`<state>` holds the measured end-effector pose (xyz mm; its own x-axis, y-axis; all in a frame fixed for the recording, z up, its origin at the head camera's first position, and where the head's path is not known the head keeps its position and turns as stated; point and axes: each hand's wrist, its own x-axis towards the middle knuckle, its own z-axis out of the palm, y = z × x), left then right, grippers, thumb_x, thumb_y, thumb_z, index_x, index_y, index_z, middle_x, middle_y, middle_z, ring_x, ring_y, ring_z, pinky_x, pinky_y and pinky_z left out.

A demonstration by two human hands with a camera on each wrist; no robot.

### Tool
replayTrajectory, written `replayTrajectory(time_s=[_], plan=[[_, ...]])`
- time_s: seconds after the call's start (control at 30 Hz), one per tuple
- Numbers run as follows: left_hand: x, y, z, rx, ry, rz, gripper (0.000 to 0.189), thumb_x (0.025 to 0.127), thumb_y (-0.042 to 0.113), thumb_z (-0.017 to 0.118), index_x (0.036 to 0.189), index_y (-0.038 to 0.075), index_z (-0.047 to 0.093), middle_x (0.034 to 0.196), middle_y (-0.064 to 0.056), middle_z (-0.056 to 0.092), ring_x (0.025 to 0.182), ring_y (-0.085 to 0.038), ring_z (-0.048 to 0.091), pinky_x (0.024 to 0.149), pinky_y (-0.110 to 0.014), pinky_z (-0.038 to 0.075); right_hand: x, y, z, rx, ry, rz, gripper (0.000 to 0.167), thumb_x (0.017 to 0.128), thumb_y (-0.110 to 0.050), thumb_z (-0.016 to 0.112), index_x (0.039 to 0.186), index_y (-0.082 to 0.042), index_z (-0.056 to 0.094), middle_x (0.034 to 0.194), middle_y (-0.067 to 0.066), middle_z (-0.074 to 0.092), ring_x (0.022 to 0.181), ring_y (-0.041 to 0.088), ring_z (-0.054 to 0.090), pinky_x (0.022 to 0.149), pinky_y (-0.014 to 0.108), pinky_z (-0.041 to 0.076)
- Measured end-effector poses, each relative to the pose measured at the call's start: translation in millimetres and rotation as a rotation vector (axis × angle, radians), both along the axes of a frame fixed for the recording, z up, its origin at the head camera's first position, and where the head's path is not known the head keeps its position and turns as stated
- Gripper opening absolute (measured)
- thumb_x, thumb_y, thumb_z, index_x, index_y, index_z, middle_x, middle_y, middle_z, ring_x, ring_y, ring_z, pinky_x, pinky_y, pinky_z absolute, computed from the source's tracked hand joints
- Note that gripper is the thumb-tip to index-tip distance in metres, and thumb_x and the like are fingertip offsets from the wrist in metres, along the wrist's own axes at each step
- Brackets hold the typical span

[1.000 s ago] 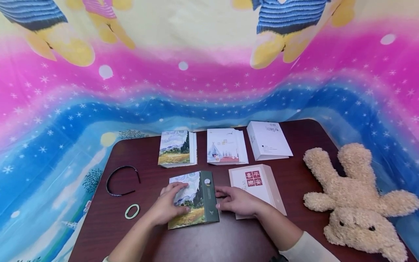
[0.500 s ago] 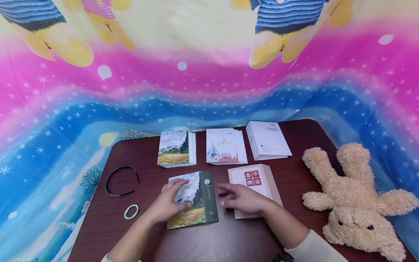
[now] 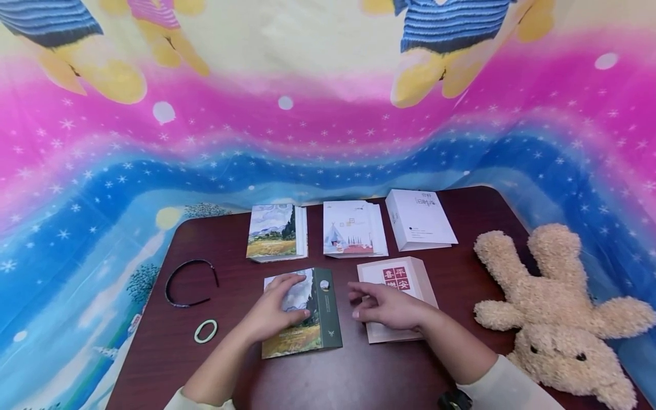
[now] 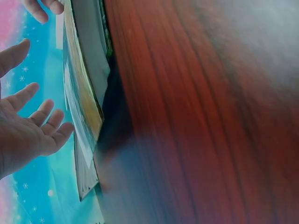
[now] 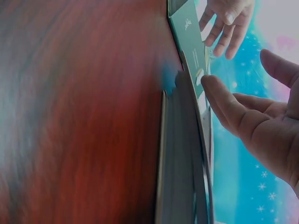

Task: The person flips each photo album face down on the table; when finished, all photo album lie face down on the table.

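A photo album (image 3: 302, 333) with a landscape-painting cover and green spine lies near the middle of the table. My left hand (image 3: 274, 310) is over its cover, fingers spread and relaxed; in the left wrist view that hand (image 4: 28, 126) appears raised off the cover. Just right of the spine, my right hand (image 3: 392, 307) hovers over the left part of a pale pink album (image 3: 410, 296) with red character blocks. The right wrist view has this hand (image 5: 261, 116) with loosely extended fingers, holding nothing. Part of the pink album's cover is hidden beneath it.
Behind stand a second landscape album (image 3: 271, 230), a white tent-picture album (image 3: 351, 228) and a plain white one (image 3: 422, 219) in a row. A black headband (image 3: 168, 285) and pale green ring (image 3: 205, 331) lie left; a teddy bear (image 3: 556, 313) lies right.
My right hand has drawn away from the green spine to the right, over the pink album. My left hand has shifted slightly right and up across the landscape cover. The albums have stayed put.
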<state>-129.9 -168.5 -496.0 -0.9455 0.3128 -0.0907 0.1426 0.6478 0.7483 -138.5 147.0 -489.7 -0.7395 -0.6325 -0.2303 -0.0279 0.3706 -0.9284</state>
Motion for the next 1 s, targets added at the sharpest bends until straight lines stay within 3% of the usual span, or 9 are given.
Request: replayTrajectory(time_s=[0.23, 0.47, 0.83, 1.0], plan=[[-3.7, 10.2, 3.2, 0.046, -0.013, -0.012, 0.072, 0.086, 0.029, 0.085, 0.151, 0.019, 0.055, 0.155, -0.005, 0.044, 0.142, -0.033, 0.043, 0.109, -0.061, 0.041, -4.1, 12.8, 7.7, 0.033, -0.019, -0.021, 0.072, 0.098, -0.030, 0.073, 0.158, -0.006, 0.041, 0.146, 0.018, 0.057, 0.125, 0.027, 0.063, 0.105, 0.043, 0.048], [-11.5, 23.0, 5.8, 0.038, 0.010, -0.056, 0.071, 0.088, 0.029, 0.083, 0.152, 0.017, 0.053, 0.156, -0.005, 0.043, 0.142, -0.033, 0.044, 0.109, -0.060, 0.042, -8.3, 26.0, 14.2, 0.053, 0.011, -0.067, 0.072, 0.097, -0.023, 0.073, 0.157, -0.002, 0.040, 0.143, 0.018, 0.058, 0.118, 0.023, 0.065, 0.097, 0.038, 0.051], [-27.4, 41.7, 7.1, 0.136, -0.014, -0.054, 0.059, 0.093, 0.024, 0.079, 0.148, 0.024, 0.056, 0.153, -0.005, 0.045, 0.138, -0.033, 0.049, 0.111, -0.056, 0.043, -22.5, 42.8, 19.6, 0.010, 0.041, -0.168, 0.068, 0.098, -0.024, 0.073, 0.155, -0.004, 0.044, 0.143, 0.020, 0.059, 0.116, 0.026, 0.065, 0.090, 0.029, 0.056], [-34.6, 51.4, 10.2, 0.163, -0.029, -0.075, 0.057, 0.095, 0.025, 0.076, 0.149, 0.020, 0.056, 0.154, -0.006, 0.045, 0.138, -0.034, 0.050, 0.111, -0.054, 0.044, -27.8, 51.3, 21.0, -0.053, 0.040, -0.213, 0.067, 0.099, -0.020, 0.071, 0.155, 0.002, 0.042, 0.145, 0.026, 0.056, 0.122, 0.031, 0.064, 0.092, 0.032, 0.058]])
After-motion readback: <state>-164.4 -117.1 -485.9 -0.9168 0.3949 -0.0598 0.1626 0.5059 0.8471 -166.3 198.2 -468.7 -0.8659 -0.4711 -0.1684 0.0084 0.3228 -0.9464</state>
